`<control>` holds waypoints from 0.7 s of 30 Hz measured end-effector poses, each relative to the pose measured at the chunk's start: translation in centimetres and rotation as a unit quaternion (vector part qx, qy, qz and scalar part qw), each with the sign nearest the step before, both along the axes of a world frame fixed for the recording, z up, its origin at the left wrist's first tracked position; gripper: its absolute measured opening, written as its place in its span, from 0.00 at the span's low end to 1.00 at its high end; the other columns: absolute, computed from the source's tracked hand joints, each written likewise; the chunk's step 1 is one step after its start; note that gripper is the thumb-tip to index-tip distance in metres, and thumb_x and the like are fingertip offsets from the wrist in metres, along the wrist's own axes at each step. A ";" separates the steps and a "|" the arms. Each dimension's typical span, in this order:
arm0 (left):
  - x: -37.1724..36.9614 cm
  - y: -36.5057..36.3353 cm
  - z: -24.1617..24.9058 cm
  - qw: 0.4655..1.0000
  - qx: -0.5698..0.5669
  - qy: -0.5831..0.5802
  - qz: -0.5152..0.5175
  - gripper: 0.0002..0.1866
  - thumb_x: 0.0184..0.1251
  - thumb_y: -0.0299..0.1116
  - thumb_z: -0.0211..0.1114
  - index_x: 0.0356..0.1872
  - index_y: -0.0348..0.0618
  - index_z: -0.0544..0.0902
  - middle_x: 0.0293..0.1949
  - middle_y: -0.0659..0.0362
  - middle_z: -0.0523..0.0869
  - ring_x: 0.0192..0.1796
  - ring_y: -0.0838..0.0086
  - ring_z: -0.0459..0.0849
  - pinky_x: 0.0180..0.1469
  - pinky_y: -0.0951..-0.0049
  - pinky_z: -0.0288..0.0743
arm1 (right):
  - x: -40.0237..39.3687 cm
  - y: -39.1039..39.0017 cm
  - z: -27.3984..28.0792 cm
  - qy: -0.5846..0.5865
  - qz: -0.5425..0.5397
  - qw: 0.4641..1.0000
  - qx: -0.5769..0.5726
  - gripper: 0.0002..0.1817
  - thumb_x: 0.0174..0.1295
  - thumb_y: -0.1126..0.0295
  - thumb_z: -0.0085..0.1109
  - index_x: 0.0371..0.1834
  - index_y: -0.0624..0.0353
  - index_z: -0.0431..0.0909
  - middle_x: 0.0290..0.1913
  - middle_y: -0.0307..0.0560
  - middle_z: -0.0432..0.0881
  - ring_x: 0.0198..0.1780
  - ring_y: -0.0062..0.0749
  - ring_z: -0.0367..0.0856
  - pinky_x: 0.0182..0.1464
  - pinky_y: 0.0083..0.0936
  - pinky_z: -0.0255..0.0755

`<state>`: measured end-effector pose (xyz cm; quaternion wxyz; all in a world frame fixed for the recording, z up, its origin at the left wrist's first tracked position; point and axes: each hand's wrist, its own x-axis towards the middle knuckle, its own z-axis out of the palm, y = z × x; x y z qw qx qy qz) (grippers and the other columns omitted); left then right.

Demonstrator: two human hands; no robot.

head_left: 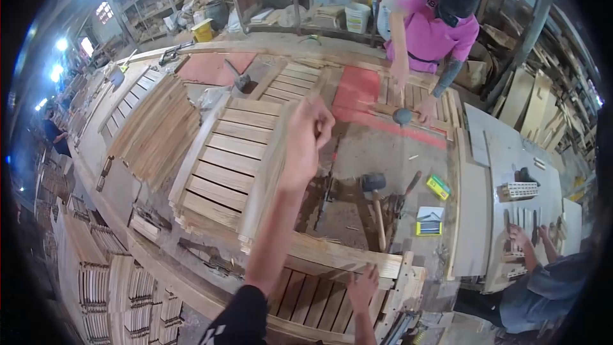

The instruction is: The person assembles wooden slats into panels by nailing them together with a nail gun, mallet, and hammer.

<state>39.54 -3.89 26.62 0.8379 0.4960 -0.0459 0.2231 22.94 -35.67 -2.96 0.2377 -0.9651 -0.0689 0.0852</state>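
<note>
My left hand [311, 129] is raised over the bench, its fingers curled and slightly blurred; whatever they hold, if anything, is hidden. Behind it lies a stack of slatted wooden panels [220, 163], with its right edge partly covered by my forearm. Low in the view, my right hand [363, 289] has its fingers spread over a slatted wooden frame [313, 297] near the bench's front edge. A black-headed mallet [373, 183] with a wooden handle rests beyond that frame. Beside it are a yellow-green box [438, 186] and an opened yellow box [429, 222].
Across the bench, a person in a pink shirt [440, 38] works with a mallet [402, 116] on another slatted frame. A second person's hands [520, 237] are at a side table [472, 217] on the right. Wooden boards [156, 131] and a further mallet [239, 80] lie leftward.
</note>
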 end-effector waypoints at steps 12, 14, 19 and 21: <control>-39.4 -12.9 -25.5 0.578 0.534 0.561 0.259 0.26 0.58 0.41 0.70 0.54 0.35 0.77 0.42 0.48 0.81 0.56 0.50 0.74 0.59 0.56 0.69 | 0.1 -1.1 -2.7 -0.011 0.028 0.999 0.042 0.43 0.65 0.46 0.56 0.74 0.65 0.57 0.77 0.67 0.52 0.78 0.61 0.47 0.77 0.46 0.46; -42.4 -12.1 -28.3 0.547 0.578 0.557 0.238 0.31 0.56 0.42 0.69 0.58 0.36 0.73 0.44 0.45 0.80 0.54 0.46 0.76 0.57 0.53 0.71 | 0.5 -2.5 -1.7 -0.002 0.010 0.997 0.080 0.39 0.63 0.50 0.59 0.70 0.65 0.61 0.72 0.66 0.60 0.74 0.61 0.54 0.74 0.47 0.52; -45.3 -7.1 -34.0 0.630 0.583 0.488 0.155 0.25 0.56 0.35 0.66 0.55 0.36 0.75 0.47 0.42 0.80 0.46 0.42 0.80 0.47 0.46 0.74 | -5.9 -8.3 -2.0 0.041 -0.116 0.992 -0.011 0.27 0.61 0.57 0.57 0.59 0.63 0.70 0.59 0.61 0.74 0.62 0.58 0.69 0.62 0.53 0.65; -45.1 -7.0 -34.3 0.629 0.579 0.493 0.160 0.22 0.56 0.33 0.66 0.52 0.37 0.76 0.47 0.43 0.81 0.45 0.42 0.81 0.46 0.44 0.73 | -8.8 -10.2 -2.8 0.130 -0.136 0.978 -0.090 0.31 0.63 0.54 0.55 0.62 0.66 0.68 0.63 0.59 0.71 0.63 0.59 0.67 0.64 0.53 0.64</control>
